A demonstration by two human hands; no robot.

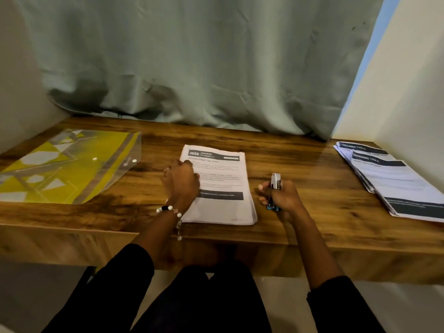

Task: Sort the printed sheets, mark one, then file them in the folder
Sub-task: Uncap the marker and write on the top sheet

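Your left hand [181, 181] rests with curled fingers on the left side of the stack of printed sheets [219, 186], which lies near the middle of the table [300, 164], close to its near edge; whether those fingers pinch a sheet you cannot tell from here. Your right hand [280, 197] grips a small stapler [275, 188] upright, just right of the stack. A second, fanned pile of sheets [394, 181] sits at the table's right edge. The yellow plastic folder [64, 167] lies flat toward the far left corner, well apart from both piles. A grey curtain [192, 56] hangs behind the table.
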